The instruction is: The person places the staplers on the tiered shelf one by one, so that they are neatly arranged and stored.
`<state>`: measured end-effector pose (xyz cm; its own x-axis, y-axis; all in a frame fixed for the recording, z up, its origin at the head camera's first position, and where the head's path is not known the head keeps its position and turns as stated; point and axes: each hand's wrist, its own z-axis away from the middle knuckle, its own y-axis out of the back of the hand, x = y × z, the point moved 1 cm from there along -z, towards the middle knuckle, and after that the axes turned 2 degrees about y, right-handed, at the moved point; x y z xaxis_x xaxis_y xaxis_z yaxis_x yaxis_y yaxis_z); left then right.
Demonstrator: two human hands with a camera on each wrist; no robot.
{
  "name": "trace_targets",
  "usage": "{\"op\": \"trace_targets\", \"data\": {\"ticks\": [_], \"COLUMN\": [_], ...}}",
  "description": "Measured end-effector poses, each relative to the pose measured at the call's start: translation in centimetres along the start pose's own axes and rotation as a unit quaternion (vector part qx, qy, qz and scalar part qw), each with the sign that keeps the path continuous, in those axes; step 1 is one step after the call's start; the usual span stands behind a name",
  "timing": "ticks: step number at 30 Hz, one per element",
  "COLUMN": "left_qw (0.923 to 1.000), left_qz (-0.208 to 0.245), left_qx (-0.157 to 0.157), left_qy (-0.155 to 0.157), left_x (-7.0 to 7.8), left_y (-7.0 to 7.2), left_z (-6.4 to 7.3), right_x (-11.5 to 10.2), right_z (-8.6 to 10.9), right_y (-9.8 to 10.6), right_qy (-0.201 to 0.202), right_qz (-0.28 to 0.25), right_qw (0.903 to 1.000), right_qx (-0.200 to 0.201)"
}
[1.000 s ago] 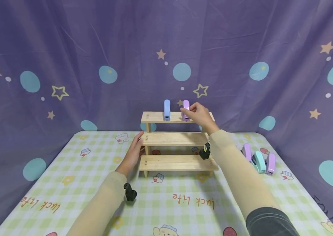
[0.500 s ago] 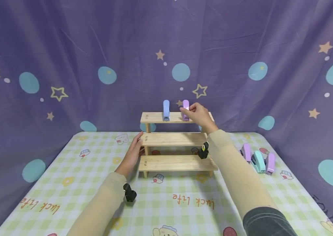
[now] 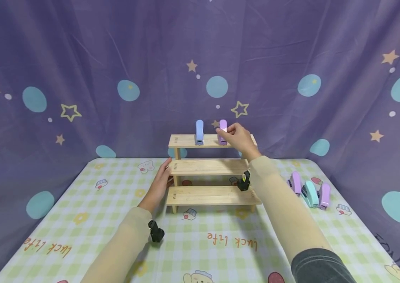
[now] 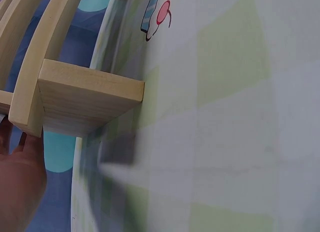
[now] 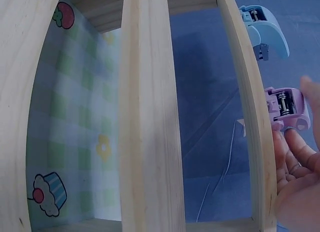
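Note:
On the top tier of a wooden three-tier rack (image 3: 207, 168), a purple stapler (image 3: 223, 125) stands on end. My right hand (image 3: 241, 140) pinches it between thumb and fingers from the right side. The right wrist view shows the purple stapler's (image 5: 286, 110) metal spring facing the camera, the fingers beneath it. To its left stands a blue stapler (image 3: 199, 131), upright and apart. My left hand (image 3: 158, 186) rests against the rack's left side at the middle tier, fingers extended; in the left wrist view part of this hand (image 4: 20, 187) is behind the wooden end.
Two more purple staplers (image 3: 295, 183) (image 3: 325, 195) and a teal stapler (image 3: 312, 193) lie on the checked tablecloth (image 3: 115, 220) to the right of the rack. A purple patterned curtain (image 3: 171, 47) hangs behind the table. Both lower tiers of the rack lie below my right forearm.
Both hands hold nearly the same place, and the purple stapler stays upright on the top tier. Only a slight shift of the whole head view shows.

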<state>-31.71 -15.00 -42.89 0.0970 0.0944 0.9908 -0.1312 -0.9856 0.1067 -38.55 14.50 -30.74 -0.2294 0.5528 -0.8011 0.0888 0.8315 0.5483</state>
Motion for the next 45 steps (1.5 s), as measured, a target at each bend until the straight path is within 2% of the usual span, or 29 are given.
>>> {"op": "trace_targets", "data": {"ticks": [9,13,19,27,30,34,37,45], "left_qw": [0.9998,0.9999,0.9999,1.0,0.9998,0.9997,0.9999,1.0], "left_qz": [-0.008,-0.012,-0.009,-0.004,0.007,0.014,0.007,0.002], "left_qx": [0.005,-0.005,-0.006,-0.008,-0.015,-0.016,-0.009,-0.001], "left_qy": [0.015,0.011,0.005,-0.001,0.007,0.011,-0.001,-0.009], "left_x": [0.1,0.1,0.0,0.2,1.2,1.1,0.0,0.0], "left_y": [0.2,0.3,0.4,0.2,0.1,0.2,0.3,0.1], "left_z": [0.2,0.3,0.3,0.2,0.7,0.5,0.0,-0.1], "right_x": [0.1,0.1,0.4,1.8,2.6,3.7,4.5,6.9], "right_z": [0.3,0.5,0.7,2.2,2.9,4.0,5.0,7.6], "right_y": [0.0,0.1,0.8,3.8,5.2,7.0,8.2,10.8], "right_qy": [-0.002,0.007,0.018,0.019,0.024,0.024,0.02,0.003], "right_qz": [-0.021,-0.031,-0.041,-0.028,-0.008,0.017,0.033,0.071], "right_qw": [0.9998,0.9994,0.999,0.9986,0.9986,0.9983,0.9976,0.9952], "right_qx": [0.007,0.011,-0.004,-0.039,-0.047,-0.051,-0.058,-0.067]}}
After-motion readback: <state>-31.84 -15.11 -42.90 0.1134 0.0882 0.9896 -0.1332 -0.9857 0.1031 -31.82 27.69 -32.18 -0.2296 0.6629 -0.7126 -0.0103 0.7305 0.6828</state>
